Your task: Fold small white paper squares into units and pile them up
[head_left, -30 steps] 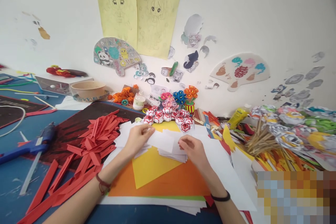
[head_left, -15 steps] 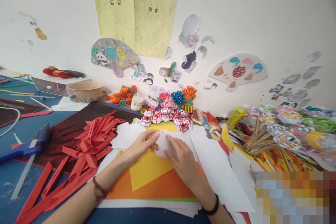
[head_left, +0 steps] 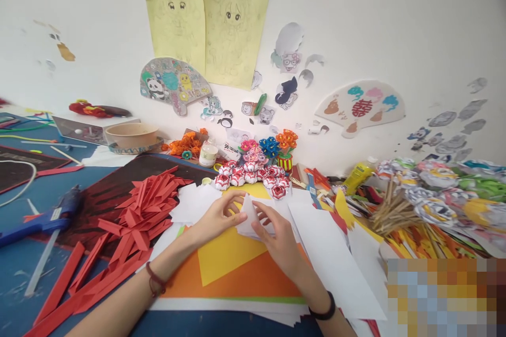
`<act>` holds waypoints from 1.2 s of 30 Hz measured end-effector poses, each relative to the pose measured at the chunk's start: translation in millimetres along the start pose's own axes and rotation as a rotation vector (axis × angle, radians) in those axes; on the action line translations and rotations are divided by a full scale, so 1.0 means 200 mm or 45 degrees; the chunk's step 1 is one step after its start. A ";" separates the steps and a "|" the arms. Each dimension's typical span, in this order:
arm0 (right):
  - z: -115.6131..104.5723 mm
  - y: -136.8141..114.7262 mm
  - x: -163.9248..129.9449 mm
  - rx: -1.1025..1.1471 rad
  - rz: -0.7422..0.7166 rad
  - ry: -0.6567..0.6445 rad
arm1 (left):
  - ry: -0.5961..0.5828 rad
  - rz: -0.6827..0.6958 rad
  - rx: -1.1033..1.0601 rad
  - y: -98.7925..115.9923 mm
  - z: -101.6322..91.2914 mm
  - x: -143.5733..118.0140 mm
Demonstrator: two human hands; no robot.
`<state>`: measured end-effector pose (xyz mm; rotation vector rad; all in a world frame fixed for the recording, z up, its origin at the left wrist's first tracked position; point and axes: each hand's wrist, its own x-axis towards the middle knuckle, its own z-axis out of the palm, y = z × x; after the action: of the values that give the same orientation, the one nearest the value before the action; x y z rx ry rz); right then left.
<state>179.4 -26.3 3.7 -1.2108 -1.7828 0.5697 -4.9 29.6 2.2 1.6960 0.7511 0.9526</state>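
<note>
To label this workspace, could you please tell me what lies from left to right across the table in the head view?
Blue glue gun → red paper strips → left hand → white paper piece → right hand → yellow glue bottle → bundle of wooden sticks.

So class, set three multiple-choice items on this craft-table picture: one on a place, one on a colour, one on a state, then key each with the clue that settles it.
1. Where does the glue gun lie?
A. far left of the table
B. between the hands
C. on the orange sheet

2. What colour are the folded paper strips left of the hands?
A. green
B. red
C. white

3. What are the left hand and right hand doing?
A. resting flat, apart
B. gripping the glue gun
C. both pinching the white paper piece

Key:
1 A, its blue body lies on the blue table by the left edge.
2 B, the pile and the long strips are red.
3 C, fingers of both hands close on the white piece above the yellow sheet.
</note>
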 end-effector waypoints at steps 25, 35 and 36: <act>0.00 0.06 -0.01 -0.497 -0.067 0.158 | 0.084 -0.212 0.038 0.05 0.07 -0.02; -0.05 0.02 0.04 0.424 0.271 -0.055 | 0.137 -0.127 -0.013 0.06 0.03 -0.01; -0.05 0.03 0.04 0.480 0.313 -0.014 | 0.154 -0.123 0.033 0.07 0.02 -0.01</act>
<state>190.6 -18.0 7.8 -1.1642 -1.4581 1.0065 -1.7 21.2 13.2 1.6199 0.9202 0.9880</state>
